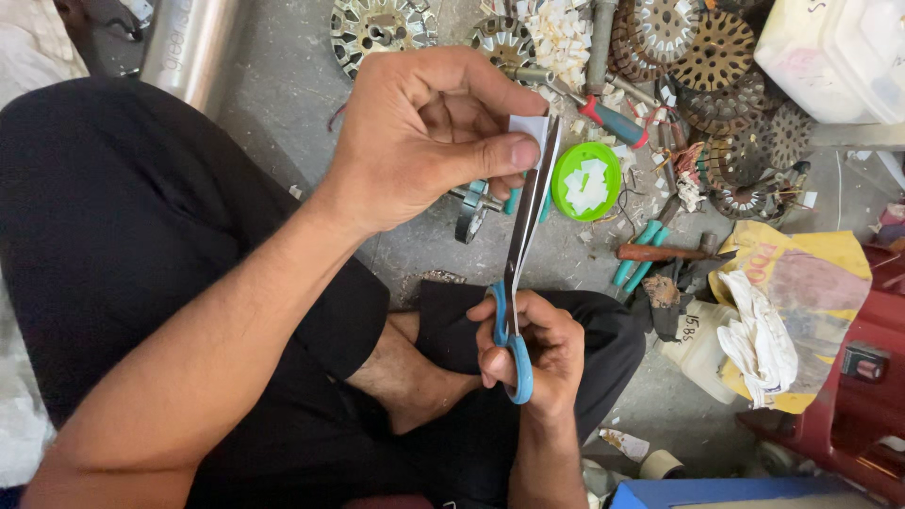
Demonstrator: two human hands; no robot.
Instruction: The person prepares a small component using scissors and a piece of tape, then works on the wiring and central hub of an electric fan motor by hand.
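Observation:
My left hand (429, 132) pinches a small white strip of paper (531, 126) between thumb and fingers, held up in front of me. My right hand (533, 353) grips blue-handled scissors (517, 283) whose long blades point up and close on the edge of the paper. I sit cross-legged on the floor in black trousers, one bare foot showing under the right hand. Just past the paper lies a green lid (586, 179) holding several small white cut pieces.
On the grey floor lie round metal stator plates (382, 26), a heap of white paper bits (562, 38), a red-and-blue screwdriver (611, 119), teal pliers (639, 253), a wooden-handled tool (665, 253), a yellow bag with white cloth (787, 311), a white container (834, 52).

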